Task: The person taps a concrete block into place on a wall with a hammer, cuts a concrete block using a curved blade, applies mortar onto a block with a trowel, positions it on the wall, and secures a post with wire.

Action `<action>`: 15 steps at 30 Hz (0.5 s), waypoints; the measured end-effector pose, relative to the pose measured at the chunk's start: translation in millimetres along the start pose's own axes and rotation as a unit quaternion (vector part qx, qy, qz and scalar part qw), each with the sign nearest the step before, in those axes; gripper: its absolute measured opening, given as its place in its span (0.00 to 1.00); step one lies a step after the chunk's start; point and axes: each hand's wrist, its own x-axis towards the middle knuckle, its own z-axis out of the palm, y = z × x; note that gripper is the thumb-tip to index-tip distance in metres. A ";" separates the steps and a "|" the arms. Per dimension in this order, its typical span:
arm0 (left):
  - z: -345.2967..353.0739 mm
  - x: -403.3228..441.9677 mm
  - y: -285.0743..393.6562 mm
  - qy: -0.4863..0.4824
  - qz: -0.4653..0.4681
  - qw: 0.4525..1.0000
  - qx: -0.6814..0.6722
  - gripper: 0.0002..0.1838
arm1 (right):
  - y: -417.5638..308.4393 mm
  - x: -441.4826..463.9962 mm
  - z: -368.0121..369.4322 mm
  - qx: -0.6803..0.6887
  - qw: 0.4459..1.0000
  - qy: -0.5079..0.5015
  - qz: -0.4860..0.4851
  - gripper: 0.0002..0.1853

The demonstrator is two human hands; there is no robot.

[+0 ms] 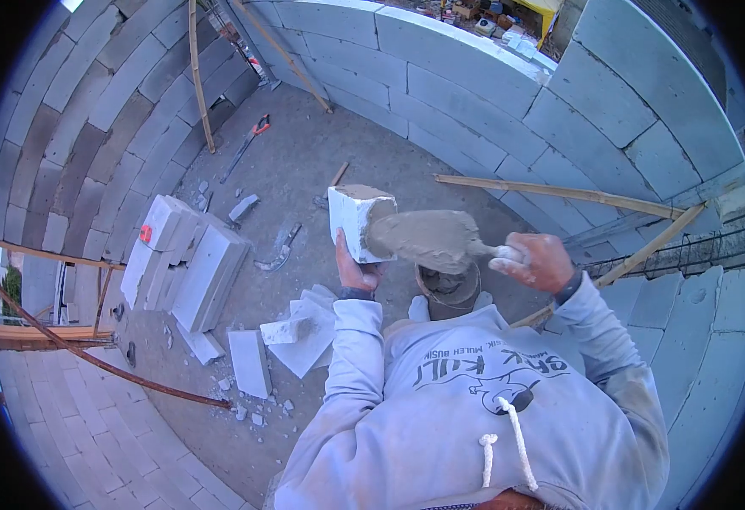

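In the head view, my left hand [357,270] is wrapped round the lower side of a small white lightweight concrete block [349,223]. Grey mortar coats its top and its right face. My right hand [542,262] grips the handle of a trowel [432,240], whose blade is covered in wet mortar. The blade's left end meets the mortared face of the block. Below the trowel, a bucket [449,302] holding mortar stands close to my feet, its rim partly hidden by the blade.
Block walls [466,93] enclose the floor, with bamboo poles [559,194] leaning against them. Stacked blocks [211,272] stand at left. A hand saw [245,146], a hammer-like tool [281,251] and cut block pieces [249,361] lie on the floor. A rusty bar [101,361] crosses at left.
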 end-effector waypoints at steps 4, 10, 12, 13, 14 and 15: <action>-15.2 13.4 -15.7 -0.035 -0.041 0.997 -0.058 0.30 | -4.4 10.0 41.4 -0.027 0.998 0.042 -0.046 0.21; 16.3 -10.1 -16.4 0.080 -0.069 0.994 0.012 0.29 | 58.3 2.0 81.0 -0.133 0.991 -0.009 -0.020 0.21; 9.7 -9.7 -15.3 0.063 -0.077 0.995 0.015 0.29 | 84.0 -10.8 74.7 -0.161 0.986 -0.049 0.012 0.21; 4.9 -9.2 -14.0 0.056 -0.080 0.995 0.016 0.29 | 94.9 -18.5 68.1 -0.175 0.981 -0.070 0.034 0.21; -0.2 -8.9 -12.6 0.058 -0.073 0.995 0.021 0.29 | 104.9 -26.6 64.5 -0.189 0.976 -0.092 0.056 0.21; -6.1 -8.9 -11.2 0.061 -0.068 0.995 0.027 0.30 | 116.2 -34.9 64.7 -0.200 0.970 -0.103 0.094 0.21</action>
